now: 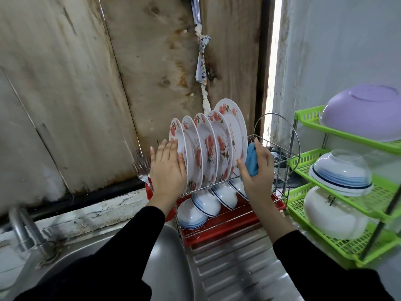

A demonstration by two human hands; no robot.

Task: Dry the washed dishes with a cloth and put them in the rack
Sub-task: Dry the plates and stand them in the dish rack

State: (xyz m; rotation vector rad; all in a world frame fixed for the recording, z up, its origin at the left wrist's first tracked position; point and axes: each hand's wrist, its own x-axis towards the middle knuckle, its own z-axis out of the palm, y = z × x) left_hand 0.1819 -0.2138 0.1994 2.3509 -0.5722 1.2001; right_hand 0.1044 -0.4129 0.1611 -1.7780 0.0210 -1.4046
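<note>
Five glossy floral plates (pixel 208 148) in wire rack (pixel 280 158); left grip (pixel 168 168) spread on endmost; right grip (pixel 257 170) clutching blue cloth (pixel 251 159).

The plates (pixel 208 148) are glossy and smooth, printed with flowers, standing in a rack (pixel 280 156) of bright metal wire over a red plastic tray (pixel 230 222). The blue cloth (pixel 251 160) looks soft and matt. The sink (pixel 169 257) at near left is dull brushed steel. The far wooden boards (pixel 152 61) are rough and stained. The shelf (pixel 382 193) at right is green lattice plastic.
</note>
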